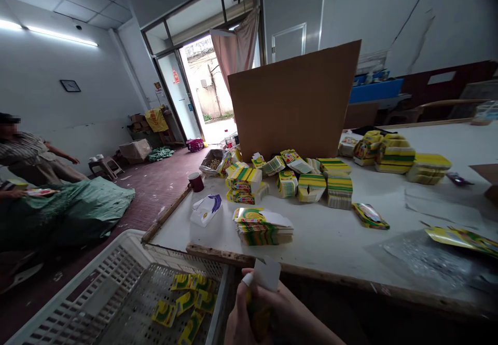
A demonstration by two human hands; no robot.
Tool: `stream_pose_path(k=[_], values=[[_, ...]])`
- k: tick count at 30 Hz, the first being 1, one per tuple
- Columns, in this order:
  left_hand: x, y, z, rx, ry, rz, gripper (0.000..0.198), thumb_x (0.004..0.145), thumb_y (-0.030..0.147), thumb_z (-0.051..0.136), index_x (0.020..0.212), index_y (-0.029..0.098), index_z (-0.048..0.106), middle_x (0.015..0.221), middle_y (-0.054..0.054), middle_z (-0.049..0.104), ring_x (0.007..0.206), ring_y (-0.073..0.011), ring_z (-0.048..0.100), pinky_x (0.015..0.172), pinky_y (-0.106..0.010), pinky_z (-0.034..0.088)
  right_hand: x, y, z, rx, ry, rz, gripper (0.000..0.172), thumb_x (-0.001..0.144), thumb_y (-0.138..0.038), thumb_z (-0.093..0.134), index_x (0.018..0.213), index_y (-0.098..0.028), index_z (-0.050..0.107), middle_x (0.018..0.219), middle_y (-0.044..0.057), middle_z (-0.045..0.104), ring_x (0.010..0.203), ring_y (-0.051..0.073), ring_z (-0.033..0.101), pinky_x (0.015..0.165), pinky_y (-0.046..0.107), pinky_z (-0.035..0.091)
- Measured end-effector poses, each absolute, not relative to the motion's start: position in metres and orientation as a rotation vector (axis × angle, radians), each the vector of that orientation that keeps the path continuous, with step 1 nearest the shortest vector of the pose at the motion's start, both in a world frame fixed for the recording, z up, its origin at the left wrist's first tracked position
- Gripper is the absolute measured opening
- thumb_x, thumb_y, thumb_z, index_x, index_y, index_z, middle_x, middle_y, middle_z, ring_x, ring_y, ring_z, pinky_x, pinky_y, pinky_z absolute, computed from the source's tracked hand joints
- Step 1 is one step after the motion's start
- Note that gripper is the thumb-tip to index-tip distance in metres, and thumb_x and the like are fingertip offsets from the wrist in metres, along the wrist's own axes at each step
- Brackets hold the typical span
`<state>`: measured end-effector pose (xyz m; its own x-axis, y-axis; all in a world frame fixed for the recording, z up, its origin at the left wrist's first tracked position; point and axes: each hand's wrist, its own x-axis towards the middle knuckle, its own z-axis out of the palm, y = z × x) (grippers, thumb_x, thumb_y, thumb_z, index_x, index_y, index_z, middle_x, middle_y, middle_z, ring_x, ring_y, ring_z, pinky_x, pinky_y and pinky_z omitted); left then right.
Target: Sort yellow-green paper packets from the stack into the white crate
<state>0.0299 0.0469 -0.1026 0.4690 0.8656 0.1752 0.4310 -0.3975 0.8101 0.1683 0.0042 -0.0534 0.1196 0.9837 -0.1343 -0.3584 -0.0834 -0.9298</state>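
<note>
At the bottom middle, in front of the table edge, my two hands are close together around a small yellow carton [260, 321] with a white flap [267, 274] sticking up. My left hand [237, 316] is closed on its left side, with something white round a fingertip. From the right, my right hand [278, 298] is closed on the same carton, most of which the fingers hide. A stack of flat yellow-green cartons [264, 233] lies on the table just beyond. Below left, several small yellow cartons [163, 313] lie in a white plastic crate [83, 295].
More carton stacks [340, 192] line the white table [311, 246] before a cardboard sheet [291, 109]. A mug [195, 182], a tissue pack [206, 210] and a plastic bag [424, 257] lie about. At left, a person [33, 153] is beside green sacks [78, 210].
</note>
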Motion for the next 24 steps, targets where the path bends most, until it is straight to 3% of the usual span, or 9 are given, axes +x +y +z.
stream_pose_path(k=[5,7,10,14,17,20,24], values=[[0.030,0.048,-0.093,2.059,0.956,0.706,0.068,0.062,0.031,0.056,0.126,0.015,0.036,0.113,-0.015,0.066,0.102,-0.0311,0.066,0.086,-0.038,0.052,0.170,0.004,-0.059,-1.062,-1.020,1.225,0.086,0.073,-0.070,0.060,0.139,-0.017,0.048,0.130,0.016,0.060,0.124,0.034,0.052,0.106,0.048,0.039],[0.029,0.051,-0.093,2.041,1.014,0.699,0.072,0.067,0.032,0.055,0.131,0.013,0.028,0.118,-0.018,0.063,0.106,-0.0310,0.064,0.090,-0.039,0.051,0.171,0.005,-0.060,-1.059,-1.248,1.101,0.069,0.083,-0.053,0.059,0.143,-0.023,0.043,0.138,0.012,0.056,0.131,0.030,0.047,0.110,0.047,0.034],[0.027,0.055,-0.096,2.045,1.137,0.766,0.081,0.068,0.029,0.056,0.136,0.007,0.018,0.134,-0.025,0.049,0.122,-0.0328,0.054,0.099,-0.041,0.045,0.174,0.009,-0.064,-1.193,-1.402,0.878,0.046,0.091,-0.026,0.046,0.136,-0.026,0.053,0.143,0.010,0.051,0.133,0.026,0.046,0.113,0.045,0.032],[0.022,0.063,-0.088,2.025,1.100,0.841,0.061,0.064,0.024,0.059,0.122,0.012,0.044,0.118,-0.018,0.060,0.111,-0.0315,0.059,0.095,-0.041,0.047,0.182,0.013,-0.067,-1.340,-1.439,0.734,0.048,0.090,-0.025,0.046,0.137,-0.019,0.052,0.151,0.017,0.039,0.140,0.028,0.036,0.113,0.047,0.030],[0.016,0.066,-0.078,1.913,1.098,0.867,0.050,0.064,0.029,0.068,0.110,0.017,0.056,0.104,-0.012,0.067,0.095,-0.0291,0.065,0.083,-0.035,0.052,0.190,0.012,-0.063,-1.367,-1.658,0.752,0.043,0.083,-0.023,0.058,0.126,-0.025,0.062,0.156,0.012,0.029,0.139,0.028,0.037,0.111,0.043,0.035],[0.012,0.068,-0.075,1.827,1.042,0.785,0.051,0.057,0.026,0.070,0.107,0.017,0.059,0.099,-0.010,0.070,0.090,-0.0276,0.067,0.079,-0.031,0.054,0.202,0.010,-0.050,-1.423,-1.746,0.830,0.028,0.083,-0.019,0.059,0.105,-0.028,0.074,0.148,0.009,0.045,0.131,0.025,0.048,0.105,0.039,0.041],[0.012,0.066,-0.074,1.787,0.979,0.783,0.054,0.055,0.026,0.072,0.107,0.017,0.061,0.098,-0.009,0.070,0.090,-0.0275,0.067,0.080,-0.030,0.054,0.210,0.008,-0.037,-1.401,-1.764,0.943,0.021,0.076,-0.019,0.066,0.093,-0.025,0.076,0.131,0.009,0.058,0.120,0.023,0.056,0.101,0.034,0.044]])
